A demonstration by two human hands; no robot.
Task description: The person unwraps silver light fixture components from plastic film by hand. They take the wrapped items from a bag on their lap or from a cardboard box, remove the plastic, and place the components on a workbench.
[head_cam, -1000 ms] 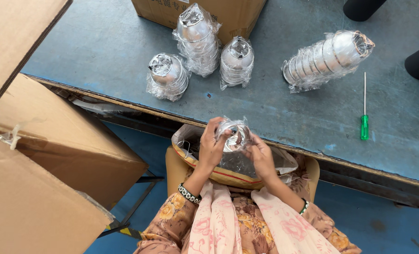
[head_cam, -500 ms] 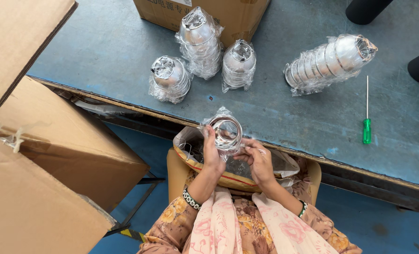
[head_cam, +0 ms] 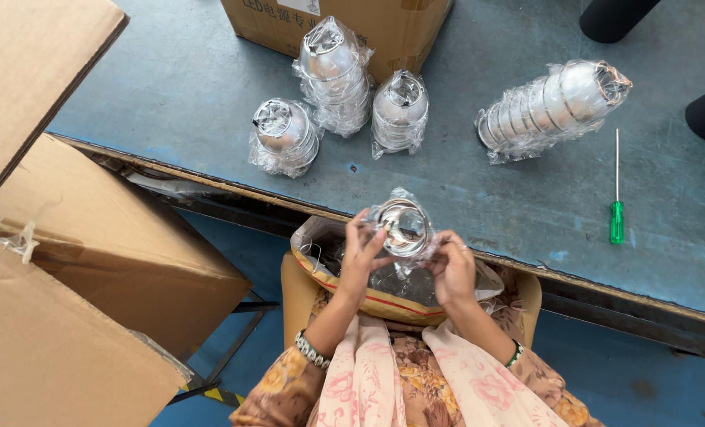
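Plastic-wrapped silver cup stack (head_cam: 401, 228) held between left hand (head_cam: 360, 257) and right hand (head_cam: 451, 271).

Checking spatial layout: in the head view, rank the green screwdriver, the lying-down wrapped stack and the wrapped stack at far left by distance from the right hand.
From the right hand:
1. Green screwdriver, to its right on the table.
2. Lying-down wrapped stack, up and right; close to the screwdriver's distance.
3. Far-left wrapped stack, up and left.
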